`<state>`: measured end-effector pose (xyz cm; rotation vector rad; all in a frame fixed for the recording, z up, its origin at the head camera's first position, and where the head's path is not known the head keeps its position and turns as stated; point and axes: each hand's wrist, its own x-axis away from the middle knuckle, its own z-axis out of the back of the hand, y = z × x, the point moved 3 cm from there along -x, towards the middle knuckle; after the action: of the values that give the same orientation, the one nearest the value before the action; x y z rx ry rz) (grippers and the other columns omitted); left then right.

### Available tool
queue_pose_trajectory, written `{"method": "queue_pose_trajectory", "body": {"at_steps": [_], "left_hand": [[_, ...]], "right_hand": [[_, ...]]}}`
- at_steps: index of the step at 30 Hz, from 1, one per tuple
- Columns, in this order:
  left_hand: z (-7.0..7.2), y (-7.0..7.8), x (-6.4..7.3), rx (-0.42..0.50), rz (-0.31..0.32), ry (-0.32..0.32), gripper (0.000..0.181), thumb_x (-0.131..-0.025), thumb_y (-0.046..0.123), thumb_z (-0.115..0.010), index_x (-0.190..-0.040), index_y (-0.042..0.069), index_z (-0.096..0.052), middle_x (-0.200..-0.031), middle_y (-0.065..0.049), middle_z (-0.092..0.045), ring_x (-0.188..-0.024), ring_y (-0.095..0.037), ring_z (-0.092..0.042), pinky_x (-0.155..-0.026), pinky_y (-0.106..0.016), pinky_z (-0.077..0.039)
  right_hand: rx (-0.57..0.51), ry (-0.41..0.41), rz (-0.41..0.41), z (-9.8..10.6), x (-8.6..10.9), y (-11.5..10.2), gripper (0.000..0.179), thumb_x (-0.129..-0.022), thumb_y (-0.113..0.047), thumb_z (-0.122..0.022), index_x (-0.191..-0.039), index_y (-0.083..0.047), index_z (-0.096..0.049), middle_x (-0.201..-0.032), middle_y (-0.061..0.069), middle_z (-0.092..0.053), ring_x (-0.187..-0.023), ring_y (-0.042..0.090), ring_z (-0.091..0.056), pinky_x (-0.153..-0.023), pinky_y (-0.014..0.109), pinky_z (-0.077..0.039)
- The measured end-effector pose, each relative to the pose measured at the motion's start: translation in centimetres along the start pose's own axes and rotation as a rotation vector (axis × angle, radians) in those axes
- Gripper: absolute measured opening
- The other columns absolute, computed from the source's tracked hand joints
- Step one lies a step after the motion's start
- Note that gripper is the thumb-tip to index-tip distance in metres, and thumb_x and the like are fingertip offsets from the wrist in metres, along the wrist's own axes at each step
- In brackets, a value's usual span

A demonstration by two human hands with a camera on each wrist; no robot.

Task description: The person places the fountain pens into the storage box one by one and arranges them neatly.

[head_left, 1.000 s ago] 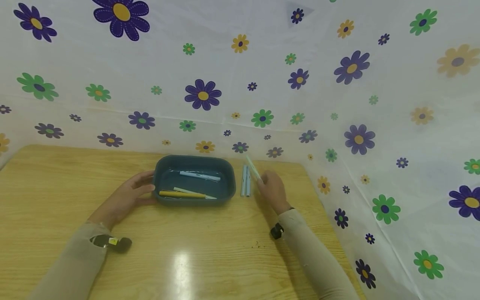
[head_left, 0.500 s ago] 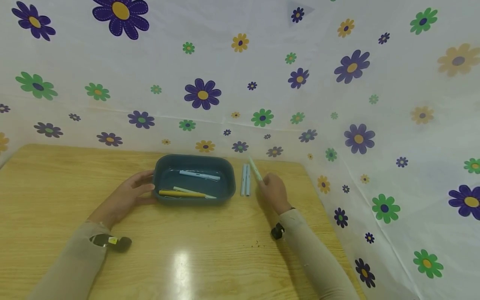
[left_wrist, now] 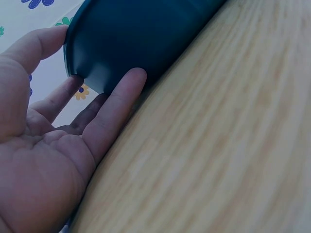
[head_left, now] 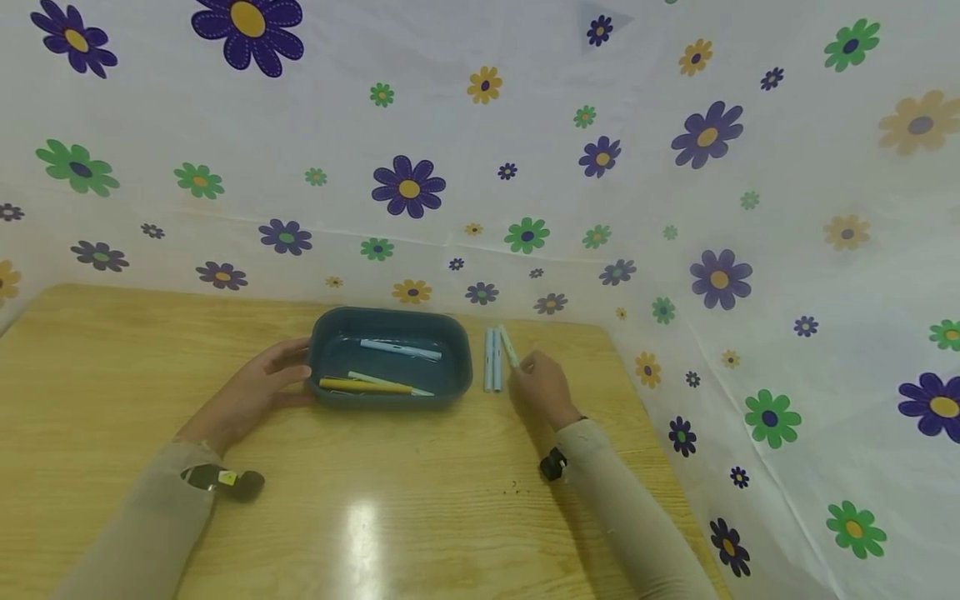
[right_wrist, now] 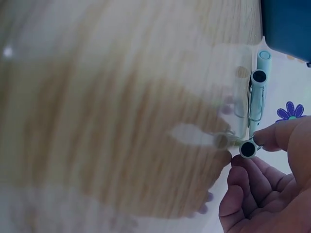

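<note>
Extends both beige-sleeved arms (head_left: 637, 517) over a wood-grain table (head_left: 300, 533), before a white cloth (head_left: 315, 100) printed with purple, green and yellow flowers (head_left: 408, 188). Holds a pale green pen (head_left: 508, 347) in the right hand (head_left: 546, 387), pinched between thumb and fingertips, far end leaning left, to the right of a dark blue-green tray (head_left: 442, 326) near the table's far edge. Lies, at that end, just beside a pair of light blue pens (head_left: 489, 362) set side by side between pen and tray; cannot tell whether touching them. Rests the left hand (head_left: 258, 392), fingers spread and loose, against the tray's left end, touching rim and outer wall. Shows, inside the tray, pale blue pens (head_left: 401, 350) toward the back, count unclear, and a yellow pen (head_left: 365, 386) alongside a cream-green pen (head_left: 366, 378) toward the front.
</note>
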<state>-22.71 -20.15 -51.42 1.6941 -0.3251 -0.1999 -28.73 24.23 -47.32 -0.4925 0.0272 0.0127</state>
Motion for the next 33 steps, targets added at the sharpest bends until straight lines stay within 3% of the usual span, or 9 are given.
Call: {"method": "queue_pose_trajectory", "body": {"at_steps": [11, 19, 26, 33], "left_hand": [[0.1, -0.1, -0.2, -0.007, -0.008, 0.004, 0.062, -0.095, 0.023, -0.057, -0.149, 0.014, -0.028, -0.150, -0.017, -0.027, -0.118, -0.022, -0.053, -0.092, -0.046, -0.052], [0.1, -0.1, -0.2, 0.010, 0.008, 0.023, 0.062, -0.093, 0.024, -0.061, -0.147, 0.016, -0.032, -0.147, -0.010, -0.032, -0.120, -0.023, -0.052, -0.093, -0.046, -0.052], [0.1, -0.1, -0.2, 0.002, 0.001, 0.018, 0.062, -0.094, 0.024, -0.060, -0.148, 0.015, -0.030, -0.149, -0.012, -0.031, -0.120, -0.022, -0.052, -0.093, -0.047, -0.052], [0.1, -0.1, -0.1, 0.010, 0.018, 0.031, 0.063, -0.093, 0.025, -0.061, -0.147, 0.016, -0.031, -0.148, -0.009, -0.032, -0.120, -0.021, -0.052, -0.093, -0.047, -0.052]], "right_hand": [[-0.030, -0.014, 0.035, 0.0, 0.2, -0.2, 0.019, -0.093, -0.024, -0.054, -0.091, -0.007, -0.064, -0.091, 0.006, -0.065, -0.081, 0.023, -0.060, -0.068, 0.037, -0.054], [-0.032, -0.003, 0.065, -0.3, -0.2, -0.1, 0.020, -0.092, -0.025, -0.055, -0.094, -0.010, -0.068, -0.092, 0.005, -0.068, -0.080, 0.021, -0.061, -0.072, 0.038, -0.053], [-0.020, -0.017, 0.052, -0.3, -0.6, 0.5, 0.025, -0.094, -0.031, -0.054, -0.097, -0.013, -0.071, -0.095, 0.003, -0.069, -0.080, 0.018, -0.060, -0.072, 0.038, -0.053], [-0.038, -0.009, 0.040, 0.3, -0.9, 1.8, 0.026, -0.094, -0.033, -0.053, -0.099, -0.013, -0.070, -0.101, 0.003, -0.069, -0.091, 0.022, -0.062, -0.080, 0.041, -0.054]]}}
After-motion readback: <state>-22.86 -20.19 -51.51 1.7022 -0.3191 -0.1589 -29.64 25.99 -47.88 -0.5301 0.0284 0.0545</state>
